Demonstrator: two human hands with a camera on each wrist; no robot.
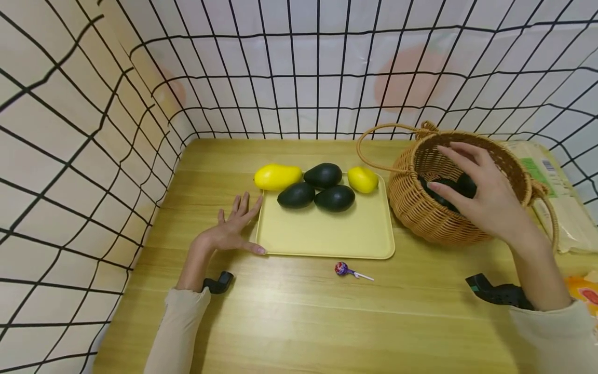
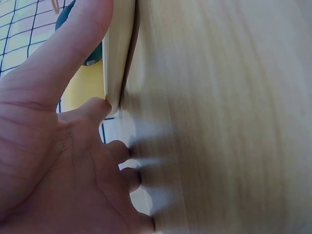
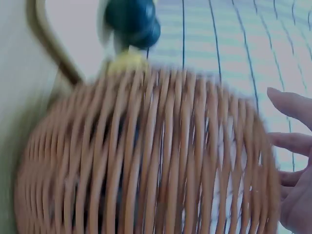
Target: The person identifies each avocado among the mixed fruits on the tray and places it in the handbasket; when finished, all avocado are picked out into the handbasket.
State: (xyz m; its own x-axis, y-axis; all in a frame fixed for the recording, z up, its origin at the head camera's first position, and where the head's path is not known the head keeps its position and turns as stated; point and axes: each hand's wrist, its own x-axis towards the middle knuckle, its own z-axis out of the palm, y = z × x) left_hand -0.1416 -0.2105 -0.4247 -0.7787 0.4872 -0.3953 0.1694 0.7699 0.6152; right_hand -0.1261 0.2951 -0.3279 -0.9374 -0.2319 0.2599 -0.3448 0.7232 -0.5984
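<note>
My left hand [image 1: 230,229], fingers spread, touches the left edge of a pale yellow tray [image 1: 322,234]; in the left wrist view its other fingertips rest on the wood. Three dark green avocados [image 1: 335,198] lie on the tray between a yellow mango [image 1: 276,177] and a lemon [image 1: 363,179]. Over the mouth of a wicker basket [image 1: 420,218] hovers my right hand [image 1: 492,200], thumb and fingers apart, nothing visible between them. Dark avocados [image 1: 444,188] sit inside the basket, partly hidden by that hand. The right wrist view mostly shows the basket's woven side.
A wrapped lollipop [image 1: 342,268] lies in front of the tray on the wooden table [image 1: 299,322]. Behind the basket is a plastic-wrapped pack [image 1: 565,208]; an orange package [image 1: 584,291] shows at the right edge. Black wire grid panels [image 1: 317,78] stand around the table's back and sides.
</note>
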